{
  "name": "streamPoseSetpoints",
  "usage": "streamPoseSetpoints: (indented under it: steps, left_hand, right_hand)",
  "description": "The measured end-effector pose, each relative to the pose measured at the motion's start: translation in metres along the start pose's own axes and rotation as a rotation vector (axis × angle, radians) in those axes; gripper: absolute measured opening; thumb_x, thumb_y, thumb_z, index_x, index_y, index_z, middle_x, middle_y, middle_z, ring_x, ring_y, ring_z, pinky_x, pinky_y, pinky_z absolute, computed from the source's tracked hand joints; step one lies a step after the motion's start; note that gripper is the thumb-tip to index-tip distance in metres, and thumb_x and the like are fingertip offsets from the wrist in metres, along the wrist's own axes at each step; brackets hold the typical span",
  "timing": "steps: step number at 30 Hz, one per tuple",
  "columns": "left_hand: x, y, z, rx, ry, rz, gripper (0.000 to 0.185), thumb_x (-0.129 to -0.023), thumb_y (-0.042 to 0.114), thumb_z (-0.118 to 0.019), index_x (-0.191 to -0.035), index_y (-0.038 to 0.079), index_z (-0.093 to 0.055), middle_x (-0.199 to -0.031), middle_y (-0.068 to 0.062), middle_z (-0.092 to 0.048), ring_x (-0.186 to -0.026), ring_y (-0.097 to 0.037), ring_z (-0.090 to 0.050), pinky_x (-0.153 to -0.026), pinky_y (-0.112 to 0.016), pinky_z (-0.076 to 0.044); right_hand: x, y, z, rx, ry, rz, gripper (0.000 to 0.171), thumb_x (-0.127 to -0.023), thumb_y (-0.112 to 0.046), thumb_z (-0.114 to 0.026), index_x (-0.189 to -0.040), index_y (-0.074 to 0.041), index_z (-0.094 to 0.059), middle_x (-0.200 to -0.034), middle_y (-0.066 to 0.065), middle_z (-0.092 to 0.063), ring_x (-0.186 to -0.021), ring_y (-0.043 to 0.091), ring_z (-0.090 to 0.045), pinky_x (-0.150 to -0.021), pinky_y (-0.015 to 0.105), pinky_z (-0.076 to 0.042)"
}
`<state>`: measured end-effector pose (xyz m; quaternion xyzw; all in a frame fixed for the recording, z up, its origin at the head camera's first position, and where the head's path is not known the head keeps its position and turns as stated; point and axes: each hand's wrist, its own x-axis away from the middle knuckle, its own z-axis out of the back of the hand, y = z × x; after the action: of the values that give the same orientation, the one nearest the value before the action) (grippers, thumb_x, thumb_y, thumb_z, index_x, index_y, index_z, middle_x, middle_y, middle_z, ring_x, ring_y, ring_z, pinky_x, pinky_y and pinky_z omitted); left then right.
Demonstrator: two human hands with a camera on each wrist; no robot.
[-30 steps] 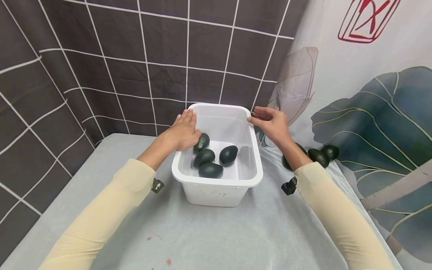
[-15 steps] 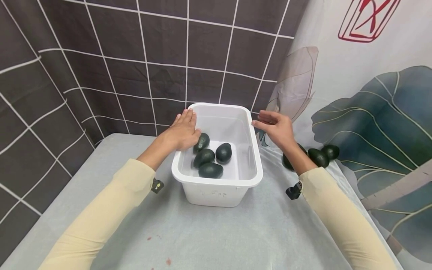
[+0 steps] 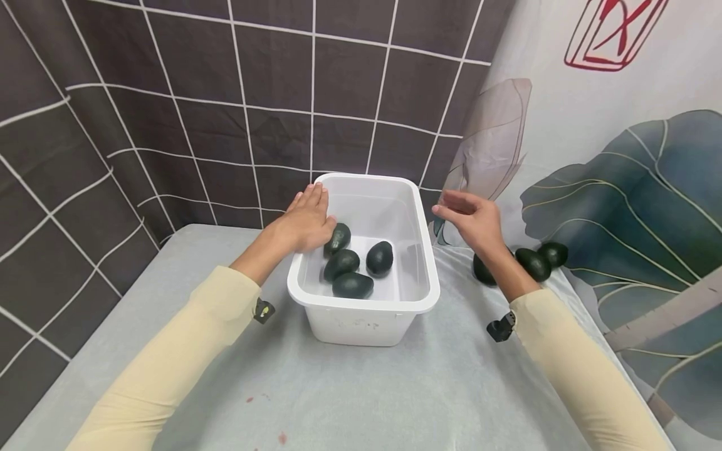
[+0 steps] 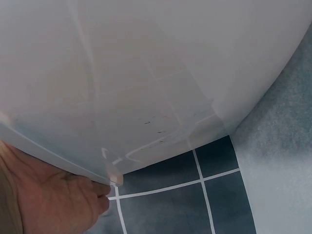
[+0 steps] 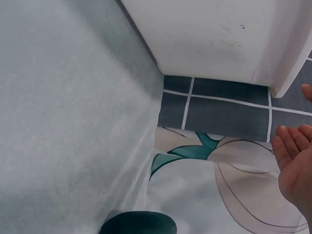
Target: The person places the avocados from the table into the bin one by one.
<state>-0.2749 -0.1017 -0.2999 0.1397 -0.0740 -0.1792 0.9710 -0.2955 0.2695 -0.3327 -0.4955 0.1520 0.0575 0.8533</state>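
White tub [image 3: 361,326] upright on the cloth-covered bench [image 3: 361,394]. Four dark green avocados [image 3: 341,264] inside: three along the tub's 9-to-6 o'clock side, the fourth just beside them, toward 4 o'clock. Left hand [image 3: 307,222] rests on the tub rim at 10 o'clock, fingers straight, grip flat, not clasping. Right hand [image 3: 476,219] in the air between 2 and 3 o'clock, apart from the rim; grip fairly narrow, thumb clear of loosely bent fingers, holding nothing. At least three more avocados at the tub's 3 o'clock, the nearest partly behind the right forearm. Dark grid-pattern backdrop [image 3: 271,131] at 12 o'clock, leaf-print cloth [image 3: 620,200] toward 2.
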Motion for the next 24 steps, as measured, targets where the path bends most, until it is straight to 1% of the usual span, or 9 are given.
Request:
streamPoseSetpoints:
  steps: [3, 9, 15, 20, 24]
  left_hand:
    - [0.000, 0.000, 0.000, -0.002, 0.001, 0.002, 0.079, -0.117, 0.036, -0.026, -0.177, -0.010, -0.002, -0.189, -0.027, 0.010, -0.179, -0.040, 0.011, -0.147, -0.051, 0.007]
    - [0.001, 0.000, 0.000, -0.004, 0.005, -0.003, 0.079, -0.117, 0.036, -0.026, -0.177, -0.010, -0.002, -0.189, -0.027, 0.010, -0.179, -0.040, 0.010, -0.147, -0.051, 0.008]
    - [0.001, 0.001, 0.000, -0.004, 0.005, -0.004, 0.079, -0.117, 0.036, -0.026, -0.177, -0.010, -0.002, -0.189, -0.027, 0.010, -0.179, -0.040, 0.010, -0.147, -0.051, 0.007]
    - [0.000, 0.001, 0.000, -0.004, 0.006, -0.007, 0.079, -0.117, 0.036, -0.027, -0.176, -0.011, -0.001, -0.189, -0.027, 0.010, -0.179, -0.040, 0.010, -0.147, -0.051, 0.007]
    - [0.001, 0.001, 0.000, -0.007, 0.010, -0.007, 0.079, -0.117, 0.036, -0.027, -0.176, -0.011, -0.002, -0.189, -0.027, 0.010, -0.179, -0.041, 0.010, -0.147, -0.052, 0.006]
  right_hand:
    - [0.001, 0.002, 0.003, -0.001, 0.005, -0.006, 0.064, -0.096, -0.038, -0.092, -0.149, -0.008, -0.074, -0.145, 0.018, -0.078, -0.121, 0.005, -0.078, -0.095, 0.009, -0.058]
    - [0.007, 0.007, 0.010, 0.017, 0.021, -0.024, 0.066, -0.096, -0.043, -0.092, -0.149, -0.008, -0.074, -0.145, 0.016, -0.079, -0.122, 0.005, -0.077, -0.092, 0.007, -0.057]
    - [0.012, 0.014, 0.017, 0.047, 0.034, -0.028, 0.065, -0.097, -0.043, -0.091, -0.148, -0.007, -0.074, -0.144, 0.016, -0.079, -0.119, 0.002, -0.077, -0.090, 0.005, -0.056]
    - [0.017, 0.020, 0.022, 0.069, 0.022, -0.042, 0.065, -0.098, -0.042, -0.089, -0.151, -0.008, -0.073, -0.145, 0.016, -0.078, -0.113, -0.005, -0.072, -0.089, 0.003, -0.053]
    - [0.018, 0.024, 0.025, 0.041, 0.021, -0.043, 0.064, -0.099, -0.039, -0.089, -0.152, -0.007, -0.072, -0.146, 0.019, -0.077, -0.110, -0.011, -0.070, -0.090, 0.003, -0.053]
